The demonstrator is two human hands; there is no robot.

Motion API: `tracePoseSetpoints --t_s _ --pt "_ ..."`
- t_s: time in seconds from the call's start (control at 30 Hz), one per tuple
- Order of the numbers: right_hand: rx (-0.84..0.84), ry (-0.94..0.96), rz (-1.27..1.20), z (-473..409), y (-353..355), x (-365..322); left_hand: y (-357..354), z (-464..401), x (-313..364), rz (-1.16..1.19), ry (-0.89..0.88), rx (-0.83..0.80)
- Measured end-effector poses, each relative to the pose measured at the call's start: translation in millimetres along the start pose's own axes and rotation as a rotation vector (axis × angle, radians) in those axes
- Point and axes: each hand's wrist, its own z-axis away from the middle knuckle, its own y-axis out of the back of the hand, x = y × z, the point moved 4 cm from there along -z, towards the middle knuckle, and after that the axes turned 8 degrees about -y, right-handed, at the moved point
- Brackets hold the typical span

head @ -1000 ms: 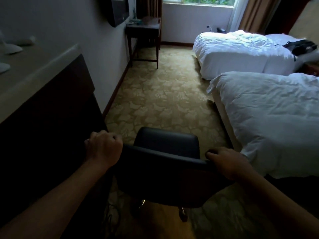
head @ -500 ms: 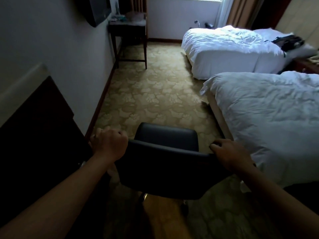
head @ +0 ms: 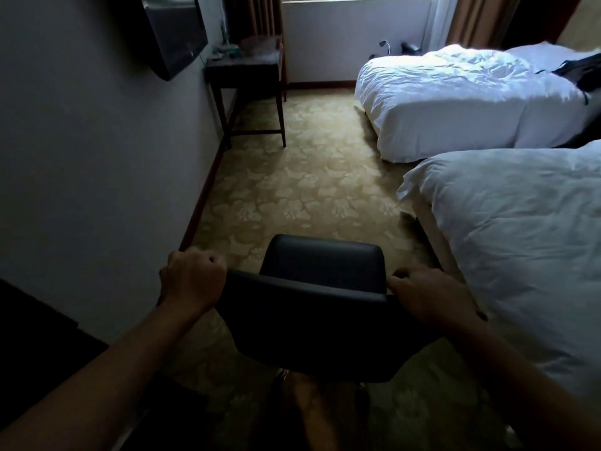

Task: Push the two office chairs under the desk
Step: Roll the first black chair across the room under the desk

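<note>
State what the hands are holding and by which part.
Both hands hold the chair by the top edge of its backrest: left hand at the left corner, right hand at the right corner, fingers curled over the edge.

Both arms extended forward; left hand fisted, right hand curled, knuckles up

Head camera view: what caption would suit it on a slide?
Both hands, left hand and right hand, grip a dark office chair on patterned carpet beside two beds.

Carpet ahead open (bed crowds right).
</note>
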Motion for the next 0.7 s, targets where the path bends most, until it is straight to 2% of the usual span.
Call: tracePoseSetpoints --t_s 0.2,0.3,0.37,0.53,0.7 --pt "0.033 -0.005 -0.040 -93.2 30.4 -19.3 -15.7 -99.7 24.0 0.047 0.042 -0.010" --pt "0.031 -0.014 -0.041 -141.5 43.5 -29.2 -29.6 -148.8 27.6 0.158 0.113 -0.020" --pt "0.037 -0.008 -0.058 -170.2 52.2 -37.5 -33.4 -180.3 32.7 0.184 0.133 0.031" --pt "0.077 -0.021 -0.024 -244.8 68.6 -51.4 -41.8 -255.9 51.9 0.123 0.060 0.105" --pt "0.091 -0.080 -0.107 -322.4 89.6 -65.7 -51.4 -343.8 76.3 0.046 -0.072 0.086"
